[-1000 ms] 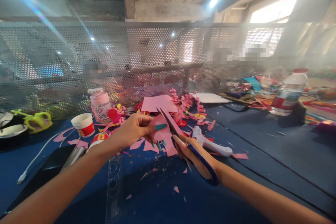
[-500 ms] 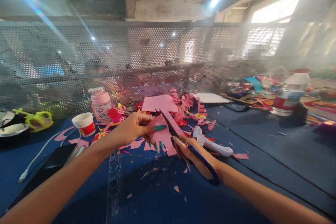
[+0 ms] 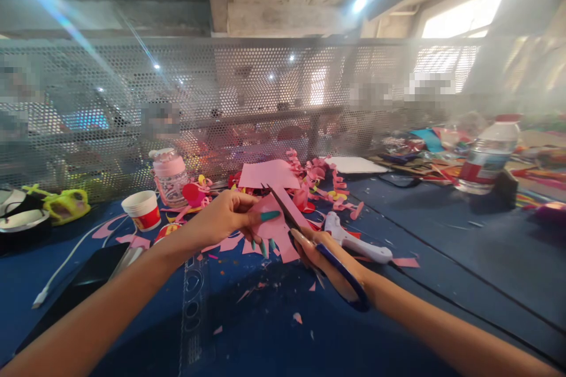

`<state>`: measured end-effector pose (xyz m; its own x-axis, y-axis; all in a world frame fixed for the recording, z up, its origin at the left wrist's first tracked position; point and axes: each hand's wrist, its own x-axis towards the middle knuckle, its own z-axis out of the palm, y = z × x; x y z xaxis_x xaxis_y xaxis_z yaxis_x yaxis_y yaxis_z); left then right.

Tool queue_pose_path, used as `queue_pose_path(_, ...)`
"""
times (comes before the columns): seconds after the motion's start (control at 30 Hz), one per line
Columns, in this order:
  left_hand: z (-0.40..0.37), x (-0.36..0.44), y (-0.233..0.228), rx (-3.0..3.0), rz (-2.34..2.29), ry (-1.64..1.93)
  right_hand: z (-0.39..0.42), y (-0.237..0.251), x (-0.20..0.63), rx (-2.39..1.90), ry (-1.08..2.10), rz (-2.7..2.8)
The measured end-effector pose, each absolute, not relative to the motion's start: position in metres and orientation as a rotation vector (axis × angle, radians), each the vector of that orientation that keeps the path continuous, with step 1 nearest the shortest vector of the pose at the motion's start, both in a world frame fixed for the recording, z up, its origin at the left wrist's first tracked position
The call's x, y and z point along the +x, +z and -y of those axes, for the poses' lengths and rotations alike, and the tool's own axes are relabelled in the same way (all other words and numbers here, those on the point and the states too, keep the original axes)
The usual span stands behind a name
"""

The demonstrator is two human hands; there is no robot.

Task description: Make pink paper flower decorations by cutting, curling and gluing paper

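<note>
Blue cloth-covered surface (image 3: 442, 247) littered with pink paper scraps (image 3: 318, 179); perforated metal screen (image 3: 221, 100) behind, concrete ceiling above. Left hand (image 3: 225, 217) pinches a pink paper piece (image 3: 274, 227) above it; right hand (image 3: 325, 259) clasps blue-handled scissors (image 3: 309, 235), blades in the paper.

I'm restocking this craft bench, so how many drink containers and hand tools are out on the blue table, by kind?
Plastic water bottle: 1
Pink-lidded jar: 1
Red and white paper cup: 1
Blue-handled scissors, in the right hand: 1
White glue gun: 1
Total: 5
</note>
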<state>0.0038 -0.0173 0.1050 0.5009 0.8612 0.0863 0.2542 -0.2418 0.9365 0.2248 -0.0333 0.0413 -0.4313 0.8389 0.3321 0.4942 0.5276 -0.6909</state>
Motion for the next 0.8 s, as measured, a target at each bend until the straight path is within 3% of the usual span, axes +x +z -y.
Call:
queue_pose_path(0.6,0.018,0.003,0.109,1.742,-0.941,0.719,0.036,0.047,0.22,-1.072,0.745,2.113)
queue_pose_path(0.8,0.02,0.004,0.113,1.705,-0.935,0.71,0.038,0.056,0.218,-1.089,0.626,2.171)
